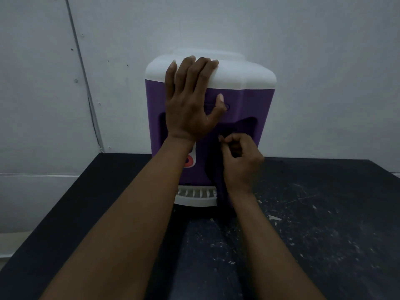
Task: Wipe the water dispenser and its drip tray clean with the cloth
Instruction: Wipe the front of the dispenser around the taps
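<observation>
Forearms cross the black desk (324,213) to the water dispenser (249,100) at its far edge — left hand (190,105) spread flat, bracing its top, right hand (240,161) pinching the dark cloth (213,167) against the front recess; the drip tray (194,197) sits just below that hand.

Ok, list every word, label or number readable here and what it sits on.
None can be read.
Dispenser: an oval badge beside the left hand's thumb, partly covered, too blurred to read.
Red ring by the left wrist: no lettering shows.
Cloth: plain dark.
</observation>
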